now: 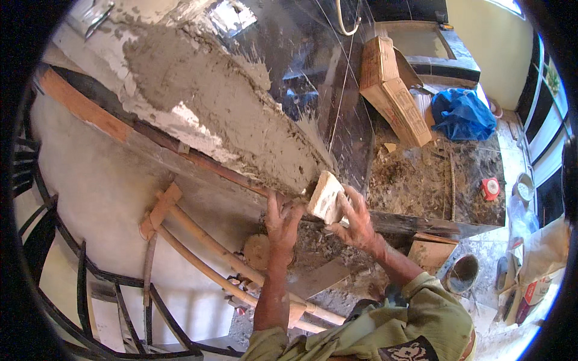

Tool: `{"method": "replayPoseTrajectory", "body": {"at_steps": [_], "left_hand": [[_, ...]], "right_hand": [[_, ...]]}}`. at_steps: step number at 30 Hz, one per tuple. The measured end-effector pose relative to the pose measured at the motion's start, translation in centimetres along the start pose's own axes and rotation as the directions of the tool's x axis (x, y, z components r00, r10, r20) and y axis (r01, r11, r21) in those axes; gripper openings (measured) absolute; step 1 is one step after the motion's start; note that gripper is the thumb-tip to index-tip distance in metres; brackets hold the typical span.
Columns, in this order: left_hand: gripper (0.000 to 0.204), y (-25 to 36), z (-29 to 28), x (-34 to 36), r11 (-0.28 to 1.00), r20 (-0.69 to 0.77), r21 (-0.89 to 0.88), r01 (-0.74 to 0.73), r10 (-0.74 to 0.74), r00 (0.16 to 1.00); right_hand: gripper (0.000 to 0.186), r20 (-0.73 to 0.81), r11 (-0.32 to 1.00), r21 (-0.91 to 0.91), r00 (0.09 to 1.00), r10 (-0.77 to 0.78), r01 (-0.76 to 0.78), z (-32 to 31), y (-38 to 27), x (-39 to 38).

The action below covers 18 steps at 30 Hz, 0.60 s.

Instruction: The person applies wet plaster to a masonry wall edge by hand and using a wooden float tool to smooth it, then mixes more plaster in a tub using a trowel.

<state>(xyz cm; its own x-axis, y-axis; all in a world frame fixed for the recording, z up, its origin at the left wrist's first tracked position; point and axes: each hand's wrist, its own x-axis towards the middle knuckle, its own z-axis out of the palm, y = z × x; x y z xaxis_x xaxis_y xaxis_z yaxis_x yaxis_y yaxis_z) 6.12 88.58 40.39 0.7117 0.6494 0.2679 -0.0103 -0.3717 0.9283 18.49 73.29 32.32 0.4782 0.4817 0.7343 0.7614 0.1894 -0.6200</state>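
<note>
My right hand (355,219) holds a small pale rectangular block (325,195) at the near end of a long ledge (205,102) coated with rough wet grey mortar. My left hand (282,219) is just left of the block, fingers apart and reaching up against the ledge's lower edge, where a reddish wooden strip (205,162) runs along it. Black glossy tiles (283,54) lie beyond the mortar, with smears along the border.
Bamboo poles (223,253) stand below left, beside a curved black railing (81,283). Cardboard (397,102), a blue plastic sheet (460,114) and a red tape measure (489,188) lie on the dirty platform (421,174). A bucket (462,274) is lower right.
</note>
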Motion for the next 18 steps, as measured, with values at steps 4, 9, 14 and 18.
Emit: {"method": "replayPoseTrajectory", "body": {"at_steps": [4, 9, 14, 18], "left_hand": [[0.045, 1.8, 1.5, 0.3, 0.999, -0.003, -0.033, -0.022, 0.022, 1.000], [0.051, 2.6, 2.1, 0.6, 0.995, -0.008, 0.100, 0.013, -0.012, 1.000], [0.053, 3.0, 2.9, 0.3, 1.000, -0.063, -0.008, 0.010, -0.011, 0.998], [0.054, 2.7, 2.7, 0.3, 0.998, -0.040, 0.015, 0.063, -0.062, 0.997]], "right_hand": [[0.074, 0.025, 0.997, -0.065, 0.999, -0.042, 0.043, -0.9, -0.5, 1.6], [0.073, -0.020, 0.997, -0.007, 0.996, -0.082, 0.082, -1.9, -1.8, 5.0], [0.071, -0.003, 1.000, -0.005, 1.000, -0.028, 0.028, -2.2, -2.3, 5.6], [0.072, -0.006, 0.999, -0.018, 0.999, -0.039, 0.039, -0.8, -0.3, 2.4]]}}
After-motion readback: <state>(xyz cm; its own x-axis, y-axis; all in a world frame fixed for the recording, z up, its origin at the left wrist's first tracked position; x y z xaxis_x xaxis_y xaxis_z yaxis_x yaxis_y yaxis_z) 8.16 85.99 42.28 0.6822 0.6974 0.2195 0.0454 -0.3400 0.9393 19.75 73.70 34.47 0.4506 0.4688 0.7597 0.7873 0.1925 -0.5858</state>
